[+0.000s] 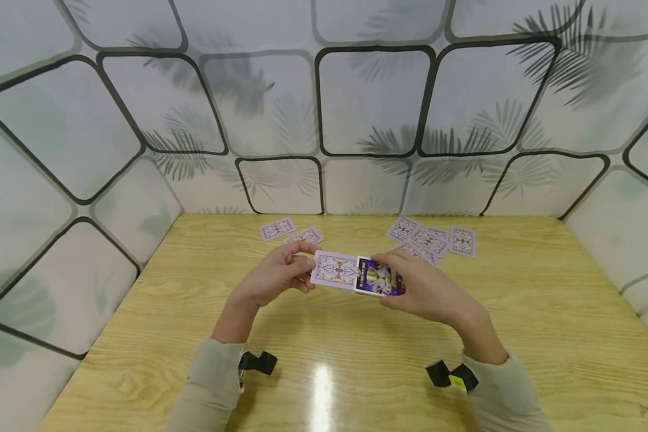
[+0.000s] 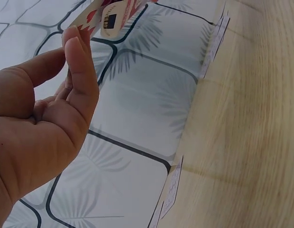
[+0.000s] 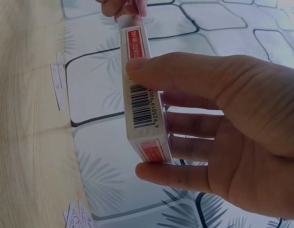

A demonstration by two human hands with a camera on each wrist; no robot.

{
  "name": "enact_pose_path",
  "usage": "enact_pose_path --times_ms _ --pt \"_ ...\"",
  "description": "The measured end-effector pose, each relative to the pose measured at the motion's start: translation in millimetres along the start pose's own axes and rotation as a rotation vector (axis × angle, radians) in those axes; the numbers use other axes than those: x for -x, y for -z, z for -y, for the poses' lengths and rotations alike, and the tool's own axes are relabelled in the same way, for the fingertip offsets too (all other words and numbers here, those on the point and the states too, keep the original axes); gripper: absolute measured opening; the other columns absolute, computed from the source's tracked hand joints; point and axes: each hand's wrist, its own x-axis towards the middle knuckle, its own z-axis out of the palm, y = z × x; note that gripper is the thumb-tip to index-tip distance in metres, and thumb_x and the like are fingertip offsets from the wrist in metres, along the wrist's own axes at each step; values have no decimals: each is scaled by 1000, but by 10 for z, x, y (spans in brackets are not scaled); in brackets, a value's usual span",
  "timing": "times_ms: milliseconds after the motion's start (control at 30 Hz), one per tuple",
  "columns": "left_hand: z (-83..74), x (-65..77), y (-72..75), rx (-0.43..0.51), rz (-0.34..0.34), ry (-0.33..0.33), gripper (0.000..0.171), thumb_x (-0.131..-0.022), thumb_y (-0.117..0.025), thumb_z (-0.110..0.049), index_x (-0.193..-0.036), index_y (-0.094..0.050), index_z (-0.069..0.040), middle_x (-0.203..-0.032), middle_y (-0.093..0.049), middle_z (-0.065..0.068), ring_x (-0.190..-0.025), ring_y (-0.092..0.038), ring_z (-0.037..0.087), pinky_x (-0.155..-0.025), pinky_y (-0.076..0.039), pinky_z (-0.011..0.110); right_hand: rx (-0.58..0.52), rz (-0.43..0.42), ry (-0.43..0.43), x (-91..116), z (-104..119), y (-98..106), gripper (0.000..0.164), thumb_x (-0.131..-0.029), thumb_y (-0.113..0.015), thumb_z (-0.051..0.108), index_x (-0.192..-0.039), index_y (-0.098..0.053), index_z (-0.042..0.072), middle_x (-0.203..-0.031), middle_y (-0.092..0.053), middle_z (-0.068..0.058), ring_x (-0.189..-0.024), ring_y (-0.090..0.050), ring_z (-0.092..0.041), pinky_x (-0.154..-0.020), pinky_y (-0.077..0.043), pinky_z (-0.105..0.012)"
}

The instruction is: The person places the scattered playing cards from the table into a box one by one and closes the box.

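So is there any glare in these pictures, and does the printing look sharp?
Head view: a bright glare streak lies on the table near the picture's bottom edge; right wrist view: the barcode on the box is distinct; left wrist view: the cards by the wall look too slanted and soft to make out their pattern clearly.

A patterned pale-purple card (image 1: 336, 270), partly inside a dark-blue printed cardboard box (image 1: 377, 278), bridged the bare left grip (image 1: 282, 271) and bare right grip (image 1: 426, 288), barring a straight pass between them. On the pale wooden surface (image 1: 335, 336), free room lay between the beige-sleeved forearms (image 1: 207, 384) and outward on both sides. Ahead, two loose purple-backed cards (image 1: 276, 229) and an overlapping purple-backed cluster (image 1: 429, 242) left a lane between; a white, dark-lined wall covering (image 1: 375, 102) closed its far end.
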Motion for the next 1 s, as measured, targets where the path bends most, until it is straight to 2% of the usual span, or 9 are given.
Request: enact_pose_path --times_ms 233,467,733,1000 --pt "44 -32 -16 -31 -22 -15 16 -98 -52 -14 -110 -49 -3 -71 -56 3 -61 -55 13 -58 -47 25 -5 -4 -10 -13 -3 4 68 -75 -80 22 -134 -49 7 -126 -55 -8 -105 -56 -21 -86 -48 -40" --pt "59 -62 -50 -74 -18 -15 19 -98 -53 -20 -107 -50 -3 -75 -52 5 -62 -51 15 -58 -45 28 -3 -10 -9 -10 -6 12 69 -75 -80 21 -135 -49 7 -127 -55 -9 -105 -56 -21 -85 -48 -40" --pt "97 -112 -143 -89 -30 25 27 -98 -52 -24 -114 -48 -3 -77 -53 6 -64 -51 16 -59 -46 28 -4 -5 -22 -12 9 24 69 -74 -81 25 -134 -50 10 -125 -55 -5 -101 -56 -17 -83 -48 -35" --pt "108 -117 -219 -103 -68 49 35 -96 -55 -24 -123 -44 -5 -84 -57 9 -63 -54 16 -60 -49 29 11 -14 -2 -3 18 4 68 -74 -81 25 -133 -51 9 -124 -56 -7 -101 -57 -18 -83 -49 -36"
